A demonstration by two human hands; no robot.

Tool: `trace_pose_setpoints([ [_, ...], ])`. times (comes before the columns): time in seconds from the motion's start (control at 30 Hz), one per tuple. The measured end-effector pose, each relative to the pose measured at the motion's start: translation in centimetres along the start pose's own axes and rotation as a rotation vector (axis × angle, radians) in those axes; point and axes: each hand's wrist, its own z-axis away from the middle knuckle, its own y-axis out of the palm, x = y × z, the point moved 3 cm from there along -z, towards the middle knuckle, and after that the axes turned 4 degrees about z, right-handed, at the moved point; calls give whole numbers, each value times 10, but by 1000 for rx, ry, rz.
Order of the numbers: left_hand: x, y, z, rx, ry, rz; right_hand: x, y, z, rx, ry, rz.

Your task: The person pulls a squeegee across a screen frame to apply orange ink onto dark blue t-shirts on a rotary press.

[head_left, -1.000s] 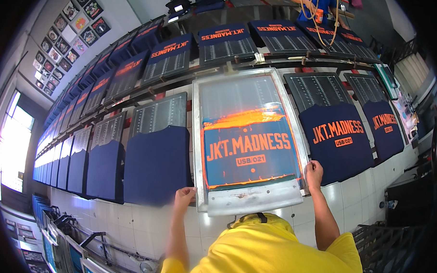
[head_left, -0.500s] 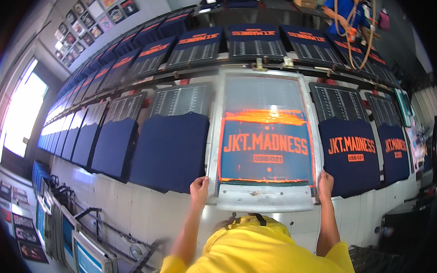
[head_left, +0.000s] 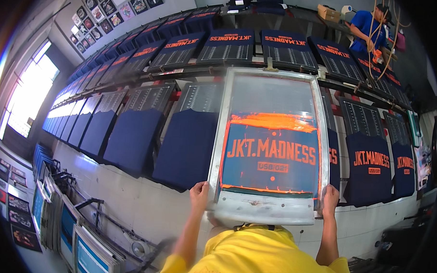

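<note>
Head view: a long print table with rows of navy shirts on slanted boards, seen from above.
Left hand: fingers curled over the near left corner of the screen frame, gripping it.
Right hand: closed on the near right corner of the same frame.
Screen: flat over 1 shirt board in the near row, right of centre; its far edge meets a clamp on the rail.
Ink: an orange band lies across the mesh above the stencil lettering; thin orange lines run along the stencil's edges.
Done: shirts to the right already carry orange lettering, as do the far-row shirts.
Left: the blank shirt just left of the screen and the whole run further left show no print, so by my judgement much of the near row remains.
Under the screen: hidden, so I cannot tell if that shirt is printed.
Squeegee: none visible.
Nearby: spare screens stacked near left; another person in blue works far right.
</note>
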Motion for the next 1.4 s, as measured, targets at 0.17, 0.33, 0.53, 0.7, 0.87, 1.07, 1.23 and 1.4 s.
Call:
trace_pose_setpoints([
  [0.17,24,-89,-49,-40,9,-13,35,82,60,17,0,-25],
  [0.33,46,-174,-100,-11,-70,-47,68,160,115,61,1,-32],
  [0.53,44,-221,-147,21,-15,-100,52,226,134,88,16,-12],
  [0.7,50,-233,-180,29,-48,-113,63,252,136,46,13,54],
  [0.87,51,-234,-203,80,-70,-135,78,266,136,14,6,99],
  [1.07,31,-231,-214,86,-37,-184,100,270,136,46,33,190],
  [1.23,35,-230,-217,121,-55,-151,89,271,134,-7,49,109],
  [1.4,37,-237,-222,158,-54,-204,99,275,138,-17,35,214],
])
